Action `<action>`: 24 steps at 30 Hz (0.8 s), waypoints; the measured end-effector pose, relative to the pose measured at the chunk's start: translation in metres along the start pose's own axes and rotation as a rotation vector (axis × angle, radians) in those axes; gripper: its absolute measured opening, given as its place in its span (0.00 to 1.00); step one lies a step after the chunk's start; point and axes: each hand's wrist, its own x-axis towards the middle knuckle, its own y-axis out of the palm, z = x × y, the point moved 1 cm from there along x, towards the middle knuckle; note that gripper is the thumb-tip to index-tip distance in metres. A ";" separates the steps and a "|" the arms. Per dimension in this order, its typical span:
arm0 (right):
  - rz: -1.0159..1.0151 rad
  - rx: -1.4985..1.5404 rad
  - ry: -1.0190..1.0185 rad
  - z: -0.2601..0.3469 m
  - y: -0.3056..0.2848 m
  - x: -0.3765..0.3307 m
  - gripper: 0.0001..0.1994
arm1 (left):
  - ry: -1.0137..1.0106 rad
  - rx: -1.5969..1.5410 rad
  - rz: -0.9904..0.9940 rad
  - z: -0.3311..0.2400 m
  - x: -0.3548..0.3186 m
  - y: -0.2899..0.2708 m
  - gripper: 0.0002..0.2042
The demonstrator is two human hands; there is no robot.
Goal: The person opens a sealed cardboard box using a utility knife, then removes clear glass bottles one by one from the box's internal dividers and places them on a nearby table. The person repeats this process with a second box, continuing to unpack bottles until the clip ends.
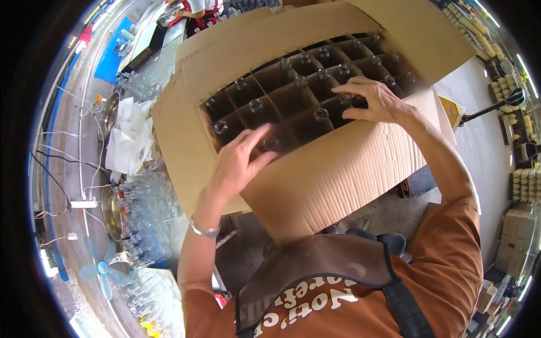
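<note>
Two hands over the divided carton (338,174): your left hand (239,160) pinches a glass bottle (270,143) in a near-edge cell; your right hand (375,101), fingers spread, presses bottle tops, probably gripping none. Risk: glass striking a neighbour or snagging the divider.

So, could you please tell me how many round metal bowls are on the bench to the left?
2: one round metal bowl beside the crumpled white cloth, one lower down by the clear glass bottles. Others may be hidden.
</note>
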 end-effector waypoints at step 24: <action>-0.369 0.165 0.074 -0.014 0.016 0.039 0.29 | 0.086 0.108 -0.071 -0.036 0.080 0.041 0.13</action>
